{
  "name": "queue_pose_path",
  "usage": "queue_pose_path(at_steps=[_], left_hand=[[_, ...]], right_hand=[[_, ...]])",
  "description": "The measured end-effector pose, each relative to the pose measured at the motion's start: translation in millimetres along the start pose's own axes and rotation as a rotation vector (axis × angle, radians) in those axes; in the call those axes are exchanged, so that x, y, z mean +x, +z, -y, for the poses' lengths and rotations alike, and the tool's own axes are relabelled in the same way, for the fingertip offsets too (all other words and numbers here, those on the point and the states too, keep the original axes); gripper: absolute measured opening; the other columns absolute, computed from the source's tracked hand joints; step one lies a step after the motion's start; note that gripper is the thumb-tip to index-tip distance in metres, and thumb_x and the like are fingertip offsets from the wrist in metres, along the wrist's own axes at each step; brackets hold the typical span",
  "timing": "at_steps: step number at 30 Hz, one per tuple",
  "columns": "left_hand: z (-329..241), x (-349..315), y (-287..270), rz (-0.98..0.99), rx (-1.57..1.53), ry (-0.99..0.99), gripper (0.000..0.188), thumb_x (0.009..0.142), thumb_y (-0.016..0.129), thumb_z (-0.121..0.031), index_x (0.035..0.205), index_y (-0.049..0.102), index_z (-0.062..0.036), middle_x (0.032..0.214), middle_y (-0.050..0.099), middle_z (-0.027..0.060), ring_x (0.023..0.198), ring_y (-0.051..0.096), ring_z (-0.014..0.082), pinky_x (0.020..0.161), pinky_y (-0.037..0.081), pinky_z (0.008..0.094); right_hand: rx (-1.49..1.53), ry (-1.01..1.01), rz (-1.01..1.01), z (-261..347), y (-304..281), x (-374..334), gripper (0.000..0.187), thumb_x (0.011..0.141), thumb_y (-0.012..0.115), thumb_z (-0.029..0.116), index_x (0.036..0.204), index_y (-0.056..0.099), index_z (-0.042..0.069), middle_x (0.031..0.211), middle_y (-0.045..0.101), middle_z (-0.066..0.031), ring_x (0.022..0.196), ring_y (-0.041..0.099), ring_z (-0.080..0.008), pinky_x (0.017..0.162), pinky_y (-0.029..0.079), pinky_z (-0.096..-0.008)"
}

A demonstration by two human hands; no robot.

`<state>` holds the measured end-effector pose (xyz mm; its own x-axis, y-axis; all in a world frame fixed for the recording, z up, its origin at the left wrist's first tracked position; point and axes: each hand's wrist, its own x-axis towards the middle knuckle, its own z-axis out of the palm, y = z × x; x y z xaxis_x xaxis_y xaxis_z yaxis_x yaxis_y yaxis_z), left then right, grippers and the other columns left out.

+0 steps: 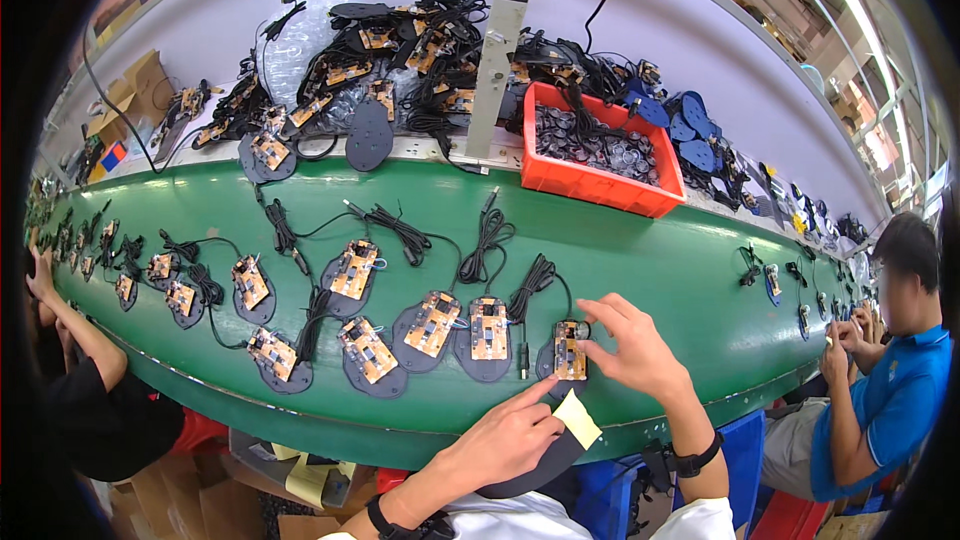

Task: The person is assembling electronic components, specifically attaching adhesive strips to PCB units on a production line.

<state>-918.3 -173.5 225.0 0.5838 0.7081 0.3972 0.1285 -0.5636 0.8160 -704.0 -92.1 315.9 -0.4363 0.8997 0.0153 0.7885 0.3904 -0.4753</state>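
- left hand (505,435) lower centre of frame, forefinger stretched out with its tip on the near edge of a mouse base with circuit board (568,352); other fingers curled in, nothing gripped
- yellow paper slip (578,418) just right of that hand, touching its knuckles; can't tell if it is held
- dark flat pad (535,465) lies under the left hand, at the belt's near edge
- right hand (632,345) centre-right, fingers partly open and curved, thumb and forefinger pinching a small part at the top right corner of the same board
- that board sits on the green conveyor belt (640,250), near its front edge, centre of frame, black cable coiled just behind it
- black wristbands on both forearms, white sleeves at bottom edge
- left of it along the belt: a row of similar boards on dark bases (432,325), each with a bundled black cable, running off to the left edge
- a person in a blue shirt (890,410) at right edge, hands near the belt; another person's arm (70,325) at left edge
- behind the belt, upper centre-right: orange bin (590,180) full of small grey round parts
- upper left to centre on the white shelf: heap of boards and cables (380,60); blue shells (690,135) right of the bin
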Motion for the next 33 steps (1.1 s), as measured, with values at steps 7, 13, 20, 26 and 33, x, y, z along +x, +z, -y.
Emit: queue_pose_path(at_steps=[7,13,20,26,33], left_hand=[[-3,2,2,0.005,-0.063,-0.043,0.009,0.083,0.069,-0.001,0.091,0.068,0.0036,0.085,0.067,0.0196,0.124,0.06,0.0444,0.106,0.05,0.0465],[-4,5,0,0.003,-0.056,-0.045,0.007,0.084,0.068,-0.001,0.085,0.064,0.0052,0.083,0.066,0.021,0.117,0.063,0.0443,0.108,0.048,0.0476],[-4,4,-10,0.045,-0.041,-0.026,0.013,0.082,0.074,0.001,0.094,0.069,-0.0005,0.085,0.065,0.014,0.13,0.058,0.042,0.095,0.055,0.0473],[-7,-8,-46,-0.203,0.112,-0.083,0.013,0.081,0.076,-0.001,0.092,0.07,-0.0018,0.084,0.065,0.0135,0.131,0.058,0.0399,0.096,0.055,0.0458],[1,-27,-51,-0.183,0.114,-0.15,0.013,0.08,0.075,0.001,0.092,0.072,-0.0006,0.089,0.068,0.0161,0.13,0.059,0.0386,0.098,0.054,0.0455]], right_hand=[[-0.071,-0.1,0.034,-17,6,0,0.034,0.082,0.078,0.004,0.116,0.073,0.003,0.104,0.064,-0.0134,0.094,0.066,-0.0337,0.083,0.054,-0.0415],[-0.247,-0.075,0.106,-7,5,-3,0.031,0.09,0.072,0.01,0.118,0.069,-0.003,0.102,0.058,-0.0135,0.098,0.061,-0.0328,0.083,0.054,-0.0439],[-0.193,0.01,0.182,-11,4,-1,0.04,0.093,0.067,0.009,0.13,0.062,-0.004,0.105,0.056,-0.0173,0.098,0.061,-0.033,0.083,0.054,-0.0416],[0.249,-0.096,-0.031,18,-8,29,0.05,0.088,0.066,-0.011,0.136,0.056,-0.001,0.119,0.062,-0.0158,0.097,0.068,-0.0243,0.084,0.057,-0.0354],[0.233,-0.023,0.062,40,38,62,0.042,0.074,0.085,-0.002,0.114,0.071,0.0,0.101,0.074,-0.0095,0.079,0.066,-0.0147,0.073,0.056,-0.0293]])
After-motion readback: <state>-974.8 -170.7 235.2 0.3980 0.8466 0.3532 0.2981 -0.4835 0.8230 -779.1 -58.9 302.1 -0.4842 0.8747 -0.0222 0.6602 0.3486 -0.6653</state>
